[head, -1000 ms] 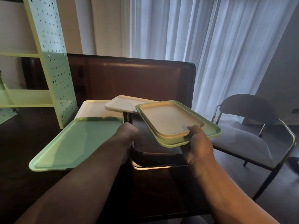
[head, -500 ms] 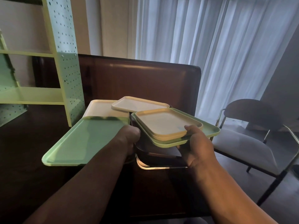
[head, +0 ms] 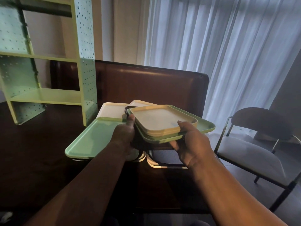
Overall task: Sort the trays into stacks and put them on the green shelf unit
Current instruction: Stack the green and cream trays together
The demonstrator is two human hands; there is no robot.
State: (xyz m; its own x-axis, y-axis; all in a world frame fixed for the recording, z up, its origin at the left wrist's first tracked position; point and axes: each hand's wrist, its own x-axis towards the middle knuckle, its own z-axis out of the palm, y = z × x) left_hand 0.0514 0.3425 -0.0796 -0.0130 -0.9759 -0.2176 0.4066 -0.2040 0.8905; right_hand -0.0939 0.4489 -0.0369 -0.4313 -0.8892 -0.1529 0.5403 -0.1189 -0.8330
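Both forearms reach forward over the dark table [head: 40,160]. Right hand [head: 193,144] clamped on the near edge of a held stack [head: 164,126]: cream trays on a green one, tilted. Left hand [head: 125,134] grips its left edge. Left of the stack, a large green tray [head: 92,139]; beyond, white trays [head: 110,110]; farther left, the green shelf unit [head: 84,62].

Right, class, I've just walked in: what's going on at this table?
A person holds a mixed stack of trays above the dark table: a cream tray on a green tray, with the left hand and right hand at either side. Another green tray lies beside them. The green shelf unit holds no trays.
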